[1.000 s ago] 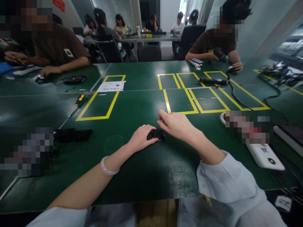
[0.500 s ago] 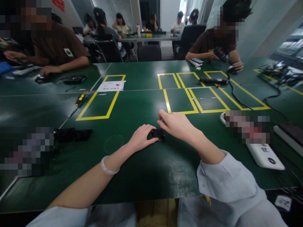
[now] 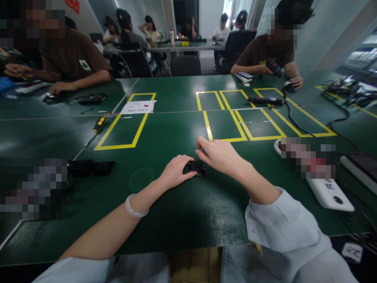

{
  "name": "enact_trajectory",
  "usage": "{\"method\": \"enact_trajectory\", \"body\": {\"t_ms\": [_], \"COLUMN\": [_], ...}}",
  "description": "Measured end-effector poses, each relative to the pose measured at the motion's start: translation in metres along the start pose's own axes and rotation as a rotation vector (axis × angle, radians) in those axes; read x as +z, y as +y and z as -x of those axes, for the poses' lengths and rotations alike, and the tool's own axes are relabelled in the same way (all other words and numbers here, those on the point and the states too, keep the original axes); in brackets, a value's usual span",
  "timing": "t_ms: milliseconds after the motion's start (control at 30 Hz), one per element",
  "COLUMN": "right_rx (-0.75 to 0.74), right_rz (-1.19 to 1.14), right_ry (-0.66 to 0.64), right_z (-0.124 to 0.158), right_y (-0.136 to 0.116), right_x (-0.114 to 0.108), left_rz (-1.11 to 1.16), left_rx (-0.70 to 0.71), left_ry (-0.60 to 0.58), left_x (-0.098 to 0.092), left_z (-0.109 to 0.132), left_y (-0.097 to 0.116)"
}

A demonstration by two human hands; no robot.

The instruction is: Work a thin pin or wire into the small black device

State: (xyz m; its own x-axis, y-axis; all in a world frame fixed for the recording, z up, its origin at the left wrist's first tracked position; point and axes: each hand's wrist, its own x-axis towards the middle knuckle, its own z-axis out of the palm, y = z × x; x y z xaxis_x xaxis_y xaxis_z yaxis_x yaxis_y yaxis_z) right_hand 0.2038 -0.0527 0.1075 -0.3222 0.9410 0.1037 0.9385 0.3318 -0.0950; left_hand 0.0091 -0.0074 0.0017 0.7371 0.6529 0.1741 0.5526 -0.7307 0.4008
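Observation:
A small black box-shaped part [image 3: 196,168] lies on the green table [image 3: 176,220] in front of me. My left hand [image 3: 176,171] grips it from the left, thumb along the near edge and fingers at the far side. My right hand [image 3: 219,155] is closed in a pinch just above and to the right of the part. A bit of orange [image 3: 199,145] shows at its fingertips; the rest of what it holds is hidden by the fingers, so I cannot make out the kind.
A yellow-and-black screwdriver [image 3: 99,124] and a white paper [image 3: 138,107] lie at left, near yellow tape outlines. Black straps [image 3: 91,168] are nearer. On the right are a white device [image 3: 330,192], a black power tool [image 3: 266,101] and cables. Two co-workers sit opposite.
Both hands keep their places around the black part. At the right fingertips, more orange shows now, and a speck of blue seen before is gone.

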Motion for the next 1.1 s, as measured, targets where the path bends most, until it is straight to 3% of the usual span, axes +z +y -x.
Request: {"method": "enact_trajectory", "body": {"t_ms": [1100], "right_rx": [0.048], "right_rz": [0.099], "right_ry": [-0.026], "right_z": [-0.0031], "right_y": [0.0040], "right_x": [0.0022], "left_rz": [-0.005], "left_rx": [-0.010], "left_ry": [-0.013], "left_x": [-0.0019], "left_z": [-0.0002], "left_y": [0.0016]}}
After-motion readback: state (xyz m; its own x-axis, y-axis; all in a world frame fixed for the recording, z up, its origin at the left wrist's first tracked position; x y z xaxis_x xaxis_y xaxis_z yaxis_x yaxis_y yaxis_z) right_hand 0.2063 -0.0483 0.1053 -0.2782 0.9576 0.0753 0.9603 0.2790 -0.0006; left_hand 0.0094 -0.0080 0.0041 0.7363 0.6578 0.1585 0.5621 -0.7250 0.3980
